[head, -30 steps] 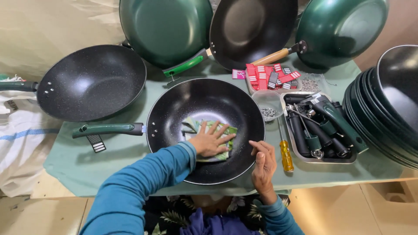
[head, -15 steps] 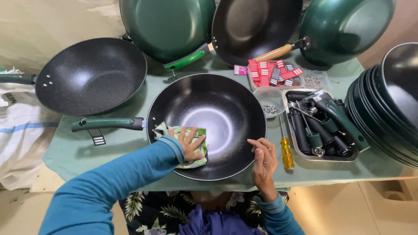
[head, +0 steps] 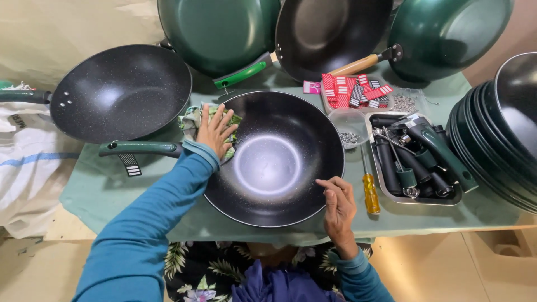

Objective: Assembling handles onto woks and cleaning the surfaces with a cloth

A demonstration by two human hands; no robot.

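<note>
A black wok (head: 274,162) with a green handle (head: 140,149) lies on the green-covered table (head: 95,190) in front of me. My left hand (head: 215,130) presses a green patterned cloth (head: 192,118) flat against the wok's upper left rim, fingers spread. At the wok's lower right rim rests my right hand (head: 337,204), its fingertips touching the edge and steadying the pan.
A second black wok (head: 120,92) sits at the left. Three more woks (head: 335,33) lean at the back. A stack of pans (head: 500,128) fills the right edge. A metal tray of handles (head: 417,159), a yellow screwdriver (head: 370,190), a cup of screws (head: 349,134) and red packets (head: 355,89) lie right of the wok.
My left hand has slid the cloth from the lower middle of the wok to its left side and then up onto the upper left rim. The right hand stays on the rim.
</note>
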